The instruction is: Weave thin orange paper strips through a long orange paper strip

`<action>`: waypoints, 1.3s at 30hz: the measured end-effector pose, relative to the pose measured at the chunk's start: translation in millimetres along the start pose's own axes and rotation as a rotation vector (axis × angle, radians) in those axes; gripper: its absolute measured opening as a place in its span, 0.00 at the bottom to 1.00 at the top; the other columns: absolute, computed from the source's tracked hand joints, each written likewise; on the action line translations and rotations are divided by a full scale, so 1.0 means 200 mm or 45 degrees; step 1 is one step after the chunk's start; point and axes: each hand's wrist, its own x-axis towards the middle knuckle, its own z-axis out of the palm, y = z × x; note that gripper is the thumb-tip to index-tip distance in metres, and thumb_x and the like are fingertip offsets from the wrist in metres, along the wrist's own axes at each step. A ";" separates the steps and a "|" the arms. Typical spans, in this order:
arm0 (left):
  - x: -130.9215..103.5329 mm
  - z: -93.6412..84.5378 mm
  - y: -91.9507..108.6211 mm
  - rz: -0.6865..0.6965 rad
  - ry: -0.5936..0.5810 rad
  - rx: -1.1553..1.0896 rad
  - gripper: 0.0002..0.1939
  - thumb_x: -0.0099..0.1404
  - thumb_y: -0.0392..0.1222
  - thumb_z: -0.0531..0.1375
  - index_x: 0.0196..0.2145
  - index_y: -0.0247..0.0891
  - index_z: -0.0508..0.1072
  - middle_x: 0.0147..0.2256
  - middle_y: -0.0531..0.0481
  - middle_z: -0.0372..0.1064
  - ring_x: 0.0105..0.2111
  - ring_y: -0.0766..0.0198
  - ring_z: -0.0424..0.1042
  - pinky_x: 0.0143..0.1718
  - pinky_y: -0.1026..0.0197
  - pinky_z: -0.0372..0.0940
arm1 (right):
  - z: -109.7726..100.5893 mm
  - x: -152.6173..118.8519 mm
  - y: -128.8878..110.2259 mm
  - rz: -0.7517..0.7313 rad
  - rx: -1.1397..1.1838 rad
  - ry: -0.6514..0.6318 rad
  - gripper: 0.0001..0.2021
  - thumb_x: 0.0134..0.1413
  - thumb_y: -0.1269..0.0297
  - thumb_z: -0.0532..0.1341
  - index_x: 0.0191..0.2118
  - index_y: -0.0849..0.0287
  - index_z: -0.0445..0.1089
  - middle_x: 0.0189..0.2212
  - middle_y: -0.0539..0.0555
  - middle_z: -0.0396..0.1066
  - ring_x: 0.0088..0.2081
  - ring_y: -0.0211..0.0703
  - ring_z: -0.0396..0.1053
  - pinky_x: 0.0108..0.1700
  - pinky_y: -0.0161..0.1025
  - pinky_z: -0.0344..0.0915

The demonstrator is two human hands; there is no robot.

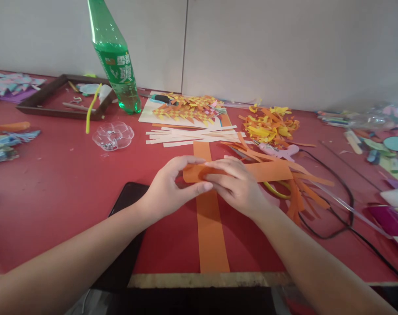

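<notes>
A crosswise orange paper strip [267,170] is held between both hands just above the counter [70,188]. The left hand [172,186] pinches its near end, thumb below and fingers curled over the top. The right hand [238,186] lies closed over the strip beside the left, fingers pressing on it, and the rest of the strip runs out past the right hand. Under both hands a long orange strip [212,232] lies flat, running from the counter's near edge away from the person. Beyond the hands lie pale paper strips [188,135] and a woven yellow-orange piece [185,109]. Beyond the left hand stands a green bottle [115,61]. A black cable [343,205] loops beside the right hand.
</notes>
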 end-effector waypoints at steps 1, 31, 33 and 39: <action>0.00 0.00 0.00 0.050 0.001 0.082 0.24 0.57 0.51 0.69 0.49 0.41 0.72 0.49 0.46 0.74 0.50 0.56 0.72 0.52 0.55 0.67 | 0.00 0.00 0.00 -0.011 -0.003 -0.008 0.08 0.63 0.69 0.59 0.43 0.55 0.77 0.49 0.60 0.77 0.49 0.49 0.74 0.57 0.54 0.64; 0.00 0.02 0.01 0.113 0.037 -0.427 0.03 0.58 0.37 0.69 0.31 0.36 0.79 0.31 0.49 0.80 0.32 0.65 0.78 0.35 0.67 0.73 | 0.09 0.01 -0.14 0.932 1.427 0.232 0.08 0.52 0.57 0.69 0.31 0.55 0.76 0.21 0.46 0.69 0.21 0.33 0.65 0.21 0.31 0.62; -0.01 0.03 0.01 0.107 0.076 -0.404 0.05 0.58 0.37 0.69 0.33 0.36 0.78 0.33 0.49 0.80 0.33 0.65 0.79 0.36 0.67 0.73 | 0.08 0.01 -0.14 0.973 1.486 0.279 0.07 0.51 0.59 0.70 0.30 0.56 0.77 0.20 0.47 0.70 0.20 0.33 0.66 0.21 0.31 0.62; 0.00 0.02 0.01 -0.094 0.077 -0.444 0.23 0.53 0.37 0.72 0.45 0.39 0.73 0.33 0.53 0.79 0.33 0.67 0.79 0.37 0.69 0.72 | 0.07 0.02 -0.15 1.014 1.501 0.407 0.08 0.49 0.63 0.72 0.25 0.58 0.76 0.18 0.47 0.70 0.18 0.33 0.67 0.20 0.31 0.64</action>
